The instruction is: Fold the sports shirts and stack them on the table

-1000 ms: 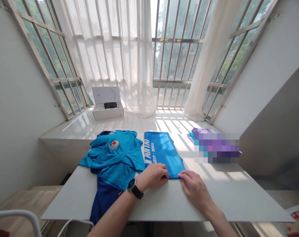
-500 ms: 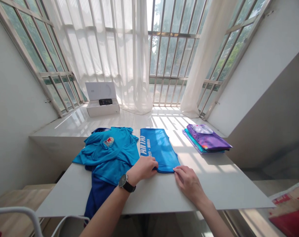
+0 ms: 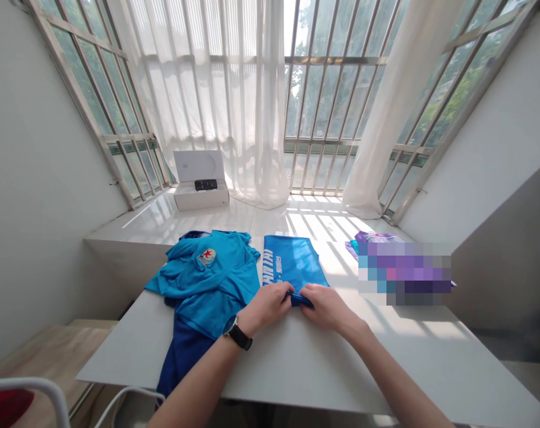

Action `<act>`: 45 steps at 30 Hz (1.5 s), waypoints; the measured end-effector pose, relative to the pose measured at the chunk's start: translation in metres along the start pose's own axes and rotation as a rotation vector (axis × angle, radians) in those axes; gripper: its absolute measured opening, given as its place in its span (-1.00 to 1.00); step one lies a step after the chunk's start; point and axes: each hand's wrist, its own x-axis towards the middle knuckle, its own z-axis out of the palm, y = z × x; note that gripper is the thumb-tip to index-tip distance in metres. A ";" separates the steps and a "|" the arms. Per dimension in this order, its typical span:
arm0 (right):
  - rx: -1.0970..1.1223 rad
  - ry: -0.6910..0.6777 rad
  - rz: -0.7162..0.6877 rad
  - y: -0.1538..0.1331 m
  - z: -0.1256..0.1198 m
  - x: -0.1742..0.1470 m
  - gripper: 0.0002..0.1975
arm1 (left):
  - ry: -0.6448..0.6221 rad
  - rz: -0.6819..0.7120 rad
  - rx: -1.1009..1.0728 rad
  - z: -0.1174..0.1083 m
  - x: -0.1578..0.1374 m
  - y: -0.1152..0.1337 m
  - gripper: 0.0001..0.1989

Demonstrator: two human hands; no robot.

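Observation:
A blue shirt [image 3: 296,261] with white lettering lies folded into a narrow panel on the white table. My left hand [image 3: 272,303] pinches its near edge, left of the middle, and wears a watch at the wrist. Close beside it, my right hand [image 3: 321,304] grips the same edge from the right. Between the two hands the near edge is lifted and bunched, showing darker blue cloth. To the left, touching or almost touching the folded shirt, sits a loose pile with a turquoise shirt [image 3: 227,273] on top and dark blue cloth [image 3: 187,351] beneath.
Toward the right of the white table [image 3: 305,368] is a stack of purple garments [image 3: 376,238], partly blurred by pixelation. An open white box [image 3: 201,201] holding a black device [image 3: 206,185] stands on the windowsill. A white curved rail [image 3: 24,385] is at lower left.
My right hand has moved left along the shirt's near edge, closer to my left hand. That edge is now raised and gathered. The view has shifted slightly.

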 end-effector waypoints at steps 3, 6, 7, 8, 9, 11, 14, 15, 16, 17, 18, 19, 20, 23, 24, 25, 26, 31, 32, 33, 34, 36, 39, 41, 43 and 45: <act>0.216 -0.035 0.004 0.018 -0.005 0.004 -0.87 | -0.068 0.016 -0.053 -0.011 -0.002 -0.005 -0.62; 0.346 -0.037 0.012 0.033 -0.009 0.002 -0.83 | -0.158 0.013 -0.091 -0.021 -0.003 -0.007 -0.65; 0.365 -0.031 0.014 0.036 -0.010 0.000 -0.82 | -0.162 -0.006 -0.105 -0.024 -0.003 -0.008 -0.74; 0.383 -0.022 0.019 0.040 -0.011 -0.001 -0.81 | -0.153 -0.031 -0.121 -0.026 -0.002 -0.009 -0.81; 0.403 -0.013 0.026 0.043 -0.011 -0.002 -0.80 | -0.134 -0.059 -0.139 -0.027 -0.001 -0.010 -0.84; 0.444 0.011 0.062 0.049 -0.012 -0.003 -0.77 | -0.072 -0.119 -0.178 -0.028 0.002 -0.014 -0.82; 0.483 0.079 0.154 0.056 -0.010 -0.001 -0.72 | 0.024 -0.189 -0.229 -0.025 0.007 -0.023 -0.77; 0.492 0.100 0.184 0.058 -0.009 0.000 -0.70 | 0.058 -0.208 -0.239 -0.023 0.008 -0.026 -0.75; 0.500 0.114 0.208 0.060 -0.008 0.001 -0.68 | 0.092 -0.226 -0.248 -0.021 0.009 -0.028 -0.73; 0.505 0.123 0.225 0.062 -0.007 0.001 -0.67 | 0.119 -0.239 -0.254 -0.019 0.009 -0.030 -0.71; 0.508 0.123 0.233 0.064 -0.006 0.002 -0.66 | 0.141 -0.249 -0.254 -0.017 0.010 -0.031 -0.70; 0.507 0.119 0.236 0.066 -0.004 0.002 -0.65 | 0.154 -0.256 -0.246 -0.015 0.010 -0.032 -0.70; 0.500 0.113 0.236 0.068 -0.003 0.001 -0.65 | 0.161 -0.264 -0.226 -0.013 0.009 -0.032 -0.70; 0.466 0.104 0.250 0.073 0.003 0.000 -0.63 | 0.156 -0.313 -0.122 -0.009 0.010 -0.030 -0.71; 0.454 0.107 0.257 0.074 0.004 0.000 -0.62 | 0.149 -0.334 -0.089 -0.008 0.011 -0.030 -0.70; 0.442 0.114 0.264 0.075 0.005 0.000 -0.62 | 0.132 -0.348 -0.062 -0.008 0.012 -0.030 -0.69; 0.429 0.124 0.268 0.076 0.007 0.000 -0.61 | 0.106 -0.351 -0.041 -0.009 0.015 -0.031 -0.68; 0.402 0.201 0.298 0.076 0.009 0.003 -0.58 | -0.024 -0.307 0.012 -0.015 0.030 -0.040 -0.69; 0.412 0.213 0.302 0.077 0.010 0.003 -0.58 | -0.025 -0.307 0.014 -0.015 0.032 -0.041 -0.70; 0.422 0.224 0.305 0.077 0.010 0.003 -0.58 | -0.018 -0.308 0.013 -0.015 0.032 -0.043 -0.69; 0.430 0.233 0.308 0.077 0.011 0.003 -0.58 | -0.004 -0.311 0.008 -0.013 0.032 -0.044 -0.69; 0.433 0.244 0.323 0.078 0.013 0.003 -0.58 | 0.038 -0.323 -0.017 -0.010 0.029 -0.046 -0.67; 0.424 0.245 0.366 0.079 0.016 0.004 -0.57 | 0.099 -0.336 -0.087 -0.005 0.023 -0.047 -0.67; 0.418 0.237 0.398 0.078 0.017 0.004 -0.57 | 0.107 -0.323 -0.135 -0.006 0.020 -0.046 -0.67; 0.388 0.219 0.430 0.077 0.018 0.004 -0.57 | 0.107 -0.310 -0.156 -0.009 0.019 -0.043 -0.65; 0.329 0.196 0.471 0.076 0.018 0.005 -0.57 | 0.111 -0.316 -0.129 -0.012 0.019 -0.040 -0.62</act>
